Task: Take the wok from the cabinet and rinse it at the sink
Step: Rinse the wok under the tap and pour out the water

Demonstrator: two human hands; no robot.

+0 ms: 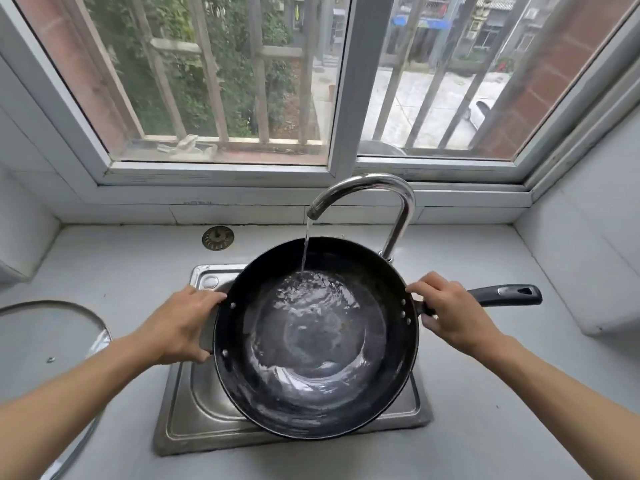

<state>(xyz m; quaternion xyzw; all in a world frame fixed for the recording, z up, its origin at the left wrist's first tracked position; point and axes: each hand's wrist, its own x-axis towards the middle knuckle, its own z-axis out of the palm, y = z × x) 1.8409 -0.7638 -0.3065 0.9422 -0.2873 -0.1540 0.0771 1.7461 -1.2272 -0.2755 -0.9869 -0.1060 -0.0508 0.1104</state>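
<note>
**Wok under the running tap**

The black wok [315, 337] sits over the sink [194, 393] and hides most of it. Water from the tap [367, 188] pools inside. The left hand [180, 327] curls round the rim's small side handle, which is hidden. The right hand [450, 313] wraps the long handle. A glass lid [45, 334] is cut off at the left.

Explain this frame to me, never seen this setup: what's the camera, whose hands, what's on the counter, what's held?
There is no robot here. One wide-angle camera worn on a person's head looks forward and down, so the two arms coming in from the bottom are the wearer's own. The left hand grips the near-left rim of a black wok; the right hand grips where its long handle joins. The wok is held over a steel sink under a running faucet, and water pools inside. On the grey counter lie a glass lid at left and a drain strainer behind the sink.
</note>
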